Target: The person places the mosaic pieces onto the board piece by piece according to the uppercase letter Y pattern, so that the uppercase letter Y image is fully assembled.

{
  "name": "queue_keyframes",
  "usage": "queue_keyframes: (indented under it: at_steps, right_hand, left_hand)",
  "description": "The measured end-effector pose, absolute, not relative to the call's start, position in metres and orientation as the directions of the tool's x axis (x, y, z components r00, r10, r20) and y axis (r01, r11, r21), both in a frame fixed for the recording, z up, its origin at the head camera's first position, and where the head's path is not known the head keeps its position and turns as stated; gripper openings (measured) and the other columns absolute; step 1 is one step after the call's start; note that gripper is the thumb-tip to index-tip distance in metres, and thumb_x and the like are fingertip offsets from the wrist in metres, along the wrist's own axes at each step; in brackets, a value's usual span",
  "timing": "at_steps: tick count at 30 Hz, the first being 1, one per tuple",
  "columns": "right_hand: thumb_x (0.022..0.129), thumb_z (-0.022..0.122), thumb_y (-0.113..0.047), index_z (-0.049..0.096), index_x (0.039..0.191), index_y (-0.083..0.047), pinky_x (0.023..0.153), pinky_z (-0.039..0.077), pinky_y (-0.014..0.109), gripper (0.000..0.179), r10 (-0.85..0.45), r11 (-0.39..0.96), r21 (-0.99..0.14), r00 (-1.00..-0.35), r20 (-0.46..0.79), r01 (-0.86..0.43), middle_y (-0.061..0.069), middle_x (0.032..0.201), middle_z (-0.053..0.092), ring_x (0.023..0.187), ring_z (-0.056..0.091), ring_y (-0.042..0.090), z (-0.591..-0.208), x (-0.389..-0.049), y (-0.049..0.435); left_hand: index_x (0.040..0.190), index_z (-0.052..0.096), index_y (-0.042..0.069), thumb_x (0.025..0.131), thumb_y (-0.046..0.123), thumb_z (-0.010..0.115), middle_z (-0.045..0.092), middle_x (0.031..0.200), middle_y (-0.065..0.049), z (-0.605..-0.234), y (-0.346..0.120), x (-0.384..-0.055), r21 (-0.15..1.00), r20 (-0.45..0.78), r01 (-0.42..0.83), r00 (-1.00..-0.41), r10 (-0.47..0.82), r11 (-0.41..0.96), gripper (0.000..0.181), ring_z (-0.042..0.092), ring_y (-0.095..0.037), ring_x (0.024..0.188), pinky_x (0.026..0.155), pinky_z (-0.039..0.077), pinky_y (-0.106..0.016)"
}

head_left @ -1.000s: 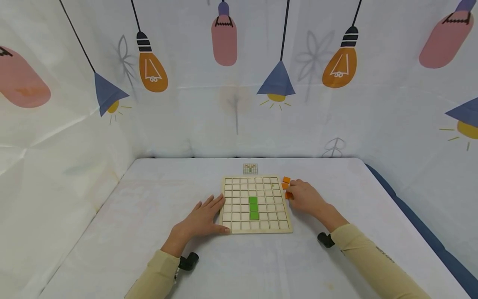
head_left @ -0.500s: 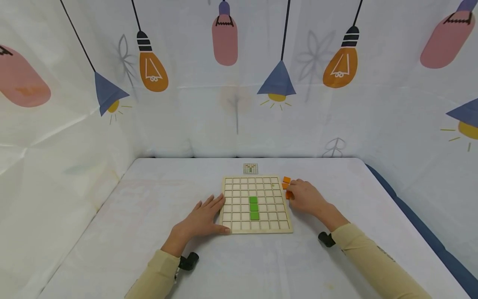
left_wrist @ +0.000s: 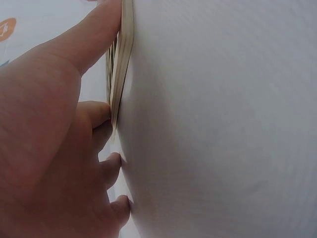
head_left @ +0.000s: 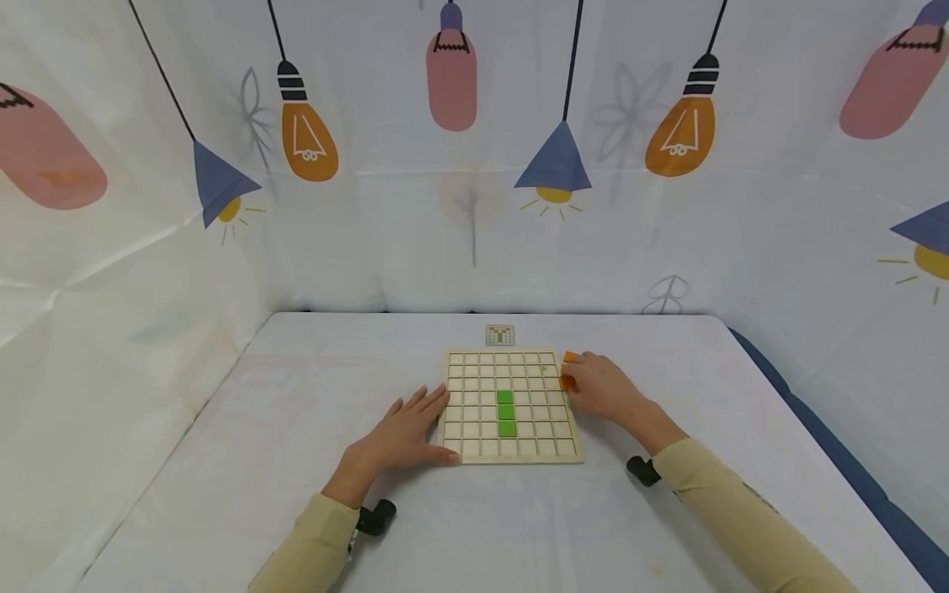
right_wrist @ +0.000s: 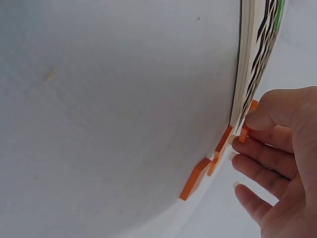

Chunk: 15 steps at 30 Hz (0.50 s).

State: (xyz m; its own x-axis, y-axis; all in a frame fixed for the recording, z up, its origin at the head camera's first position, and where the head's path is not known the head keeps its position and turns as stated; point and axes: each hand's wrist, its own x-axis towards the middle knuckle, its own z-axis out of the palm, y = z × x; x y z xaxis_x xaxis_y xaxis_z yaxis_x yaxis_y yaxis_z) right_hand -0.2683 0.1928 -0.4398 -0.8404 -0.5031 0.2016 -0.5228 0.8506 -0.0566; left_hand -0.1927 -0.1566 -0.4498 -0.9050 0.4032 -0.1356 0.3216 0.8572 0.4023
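Observation:
A square wooden grid board (head_left: 522,459) lies on the table, with a column of green square tiles (head_left: 506,413) in its middle cells. Along its left side rests my left hand (head_left: 400,432), fingers spread and straight, the thumb by the near corner; the left wrist view shows thumb and index finger touching the board's edge (left_wrist: 124,64). Beyond the right edge, my right hand (head_left: 608,391) pinches an orange square tile (right_wrist: 244,133) between thumb and forefinger, raised at the board's rim. More orange tiles (right_wrist: 195,178) lie on the table beneath that hand, partly hidden by it in the head view.
A small printed card (head_left: 500,335) with a grid pattern lies just behind the board. The white table (head_left: 334,362) extends around it. A patterned white cloth (head_left: 385,231) hangs behind and at the sides.
My right hand has taken up an orange tile from beside the board and moved slightly left and up with it. The left hand keeps its place.

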Motion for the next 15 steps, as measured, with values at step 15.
queue_keyframes:
  at_steps: [15]
  right_hand:
    - [0.082, 0.067, -0.007, 0.074, 0.101, -0.007, 0.08, 0.052, 0.037, 0.02, -0.539, 0.824, -0.077, -0.818, 0.201, -0.562, 0.001, 0.091, 0.067, 0.085, 0.058, 0.018, -0.44, -0.274, 0.179]
  left_hand:
    - [0.159, 0.025, 0.013, 0.08, 0.062, 0.072, 0.02, 0.167, -0.002, -0.448, -0.156, -0.193, 0.4, -0.142, 0.324, -0.902, 0.407, 0.857, 0.104, 0.015, -0.034, 0.155, 0.121, 0.016, -0.064]
